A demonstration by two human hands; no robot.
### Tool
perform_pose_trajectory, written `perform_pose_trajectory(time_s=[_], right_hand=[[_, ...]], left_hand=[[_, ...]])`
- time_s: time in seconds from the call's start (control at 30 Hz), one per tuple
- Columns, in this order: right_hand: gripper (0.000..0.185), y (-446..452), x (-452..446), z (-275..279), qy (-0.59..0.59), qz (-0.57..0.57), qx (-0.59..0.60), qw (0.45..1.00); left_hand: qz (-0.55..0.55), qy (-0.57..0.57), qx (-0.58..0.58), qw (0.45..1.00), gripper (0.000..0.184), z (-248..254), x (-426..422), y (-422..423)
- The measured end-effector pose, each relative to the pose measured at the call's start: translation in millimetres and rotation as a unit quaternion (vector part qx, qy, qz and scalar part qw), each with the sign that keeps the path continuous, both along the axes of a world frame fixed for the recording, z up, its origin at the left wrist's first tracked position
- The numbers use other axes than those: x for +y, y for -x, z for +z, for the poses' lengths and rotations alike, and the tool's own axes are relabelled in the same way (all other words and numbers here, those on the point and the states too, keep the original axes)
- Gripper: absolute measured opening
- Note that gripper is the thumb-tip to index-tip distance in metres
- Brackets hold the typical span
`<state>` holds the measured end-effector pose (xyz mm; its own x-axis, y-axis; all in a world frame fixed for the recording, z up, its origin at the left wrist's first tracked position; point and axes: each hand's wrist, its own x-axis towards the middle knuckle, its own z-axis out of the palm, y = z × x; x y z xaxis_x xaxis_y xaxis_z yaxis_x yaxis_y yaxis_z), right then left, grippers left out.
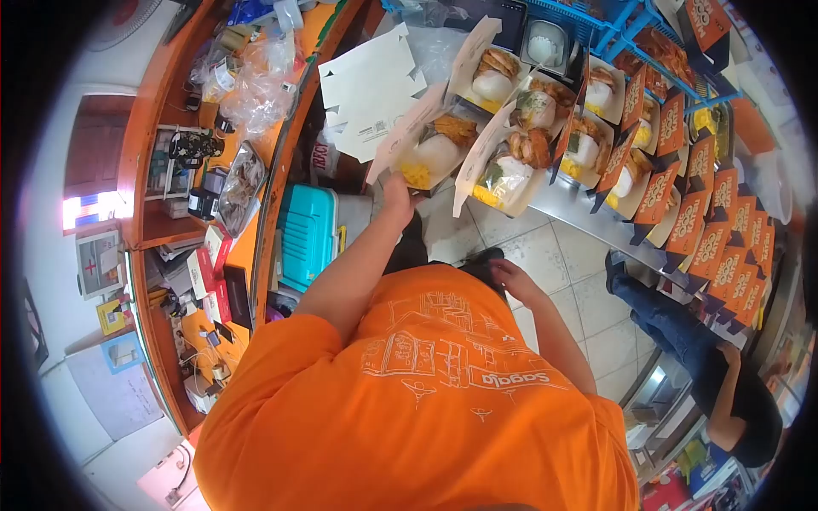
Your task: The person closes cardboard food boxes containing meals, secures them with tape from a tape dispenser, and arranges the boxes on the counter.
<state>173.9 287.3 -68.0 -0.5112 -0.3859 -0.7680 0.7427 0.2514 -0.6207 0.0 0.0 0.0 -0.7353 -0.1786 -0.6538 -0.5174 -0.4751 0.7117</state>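
My left hand [399,204] grips the near corner of an open paper meal box [400,140] by its edge. That box holds white rice [434,155], yellow diced food [415,175] and browned fried pieces [456,129]. To its right, touching or nearly so, stands another open meal box [464,192] with rice, fried meat and a clear packet. My right hand [509,279] hangs low by my side, away from the boxes. Its fingers are loosely apart and I see nothing in them.
Rows of filled boxes with orange printed lids [660,196] cover the metal table [562,209]. Flat white cardboard [371,89] lies beside them. A wooden shelf [281,162], a teal container [307,238] and blue baskets [618,30] surround me. Another person [716,375] stands at right.
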Motion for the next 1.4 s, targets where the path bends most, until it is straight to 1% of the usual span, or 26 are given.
perform_pose_trajectory(time_s=[0.07, 0.1, 0.17, 0.2, 0.27, 0.3, 0.37, 0.47, 0.6, 0.67, 0.7, 0.77, 0.8, 0.9, 0.97, 1.0, 1.07, 1.1, 1.13, 1.17, 1.2, 1.23, 1.3, 1.33, 1.37, 1.4], right_hand=[[0.050, 21.8, -19.2, 32.6, 0.051, -0.009, 0.000, 0.999], [0.050, 39.4, -22.6, 42.0, 0.036, -0.009, 0.007, 0.999], [0.046, 52.8, -45.2, 57.0, 0.111, -0.011, 0.059, 0.992], [0.046, 60.3, -55.3, 67.1, 0.111, -0.011, 0.060, 0.992], [0.046, 75.1, -68.8, 88.8, 0.124, 0.008, 0.064, 0.990], [0.046, 79.5, -75.0, 99.2, 0.122, 0.010, 0.063, 0.991], [0.050, 87.3, -84.8, 115.4, 0.197, -0.015, 0.087, 0.976], [0.051, 101.1, -94.9, 122.5, 0.198, 0.007, 0.078, 0.977], [0.053, 106.6, -99.4, 118.0, 0.195, 0.011, 0.084, 0.977], [0.062, 104.1, -100.4, 117.1, 0.179, 0.023, 0.086, 0.980], [0.062, 100.8, -102.0, 114.5, 0.181, 0.023, 0.086, 0.979], [0.073, 92.7, -106.2, 109.6, 0.163, 0.011, 0.100, 0.982], [0.073, 89.5, -108.3, 111.2, 0.164, 0.010, 0.100, 0.981], [0.081, 86.9, -114.9, 111.4, 0.168, 0.015, 0.131, 0.977], [0.085, 88.1, -122.4, 102.5, 0.131, 0.011, 0.108, 0.985], [0.085, 89.4, -125.8, 101.2, 0.134, 0.004, 0.110, 0.985], [0.088, 92.3, -132.4, 98.8, 0.114, -0.035, 0.078, 0.990], [0.088, 91.1, -136.5, 93.1, 0.115, -0.047, 0.080, 0.989], [0.089, 90.2, -140.8, 85.3, 0.088, -0.043, 0.125, 0.987], [0.092, 97.4, -140.5, 105.0, 0.093, -0.048, 0.127, 0.986], [0.095, 104.9, -140.1, 125.6, 0.097, -0.054, 0.128, 0.985], [0.095, 108.2, -145.4, 125.6, 0.094, -0.066, 0.134, 0.984], [0.098, 115.7, -159.9, 124.3, 0.109, -0.140, 0.151, 0.972], [0.098, 128.3, -169.5, 123.0, 0.103, -0.148, 0.159, 0.971], [0.096, 139.5, -179.4, 121.6, 0.119, -0.189, 0.155, 0.962], [0.095, 150.7, -189.9, 121.5, 0.132, -0.226, 0.149, 0.954]], left_hand=[[-0.008, 0.009, -0.001, 1.000, 0.055, -7.7, -1.4, -4.8], [-0.009, -0.005, 0.006, 1.000, 0.055, -16.1, 3.2, 3.7], [0.027, 0.048, 0.032, 0.998, 0.056, -19.3, -3.8, 2.7], [0.028, 0.047, 0.033, 0.998, 0.056, -10.8, -4.4, 3.1], [0.053, 0.106, 0.045, 0.992, 0.046, 12.7, 1.4, 3.9], [0.054, 0.104, 0.044, 0.992, 0.046, 10.6, -0.3, 3.2], [0.055, 0.122, 0.060, 0.989, 0.047, 2.3, -6.7, 1.8], [0.067, 0.125, 0.053, 0.989, 0.047, 2.9, -12.0, -1.1], [0.080, 0.104, 0.072, 0.989, 0.046, -24.5, -25.6, -6.3], [0.103, 0.101, 0.070, 0.987, 0.046, -32.2, -31.2, -8.2], [0.103, 0.103, 0.070, 0.987, 0.046, -34.2, -33.3, -9.1], [0.139, 0.097, 0.106, 0.980, 0.047, -38.1, -38.1, -11.4], [0.139, 0.099, 0.106, 0.980, 0.047, -36.7, -41.4, -12.7], [0.130, 0.099, 0.101, 0.981, 0.048, -34.9, -56.8, -14.8], [0.112, 0.099, 0.121, 0.981, 0.049, -38.9, -69.8, -14.6], [0.106, 0.102, 0.123, 0.981, 0.049, -43.8, -79.0, -13.6], [0.097, 0.059, 0.106, 0.988, 0.045, -51.2, -95.6, -7.9], [0.086, 0.060, 0.108, 0.989, 0.045, -40.9, -97.6, -5.6], [0.068, 0.038, 0.094, 0.992, 0.045, -22.7, -97.1, -2.5], [0.051, 0.016, 0.081, 0.995, 0.045, -11.3, -100.0, 3.7], [0.044, -0.018, 0.050, 0.998, 0.046, -19.6, -116.3, 13.6], [0.031, -0.021, 0.054, 0.998, 0.046, -14.1, -123.9, 25.7], [-0.043, 0.018, 0.028, 0.999, 0.045, -2.1, -140.5, 50.8], [-0.098, 0.009, 0.040, 0.994, 0.043, 7.9, -147.1, 66.7], [-0.106, 0.003, 0.045, 0.993, 0.043, 15.2, -150.4, 86.4], [-0.135, 0.047, 0.042, 0.989, 0.043, 24.5, -151.7, 104.4]])
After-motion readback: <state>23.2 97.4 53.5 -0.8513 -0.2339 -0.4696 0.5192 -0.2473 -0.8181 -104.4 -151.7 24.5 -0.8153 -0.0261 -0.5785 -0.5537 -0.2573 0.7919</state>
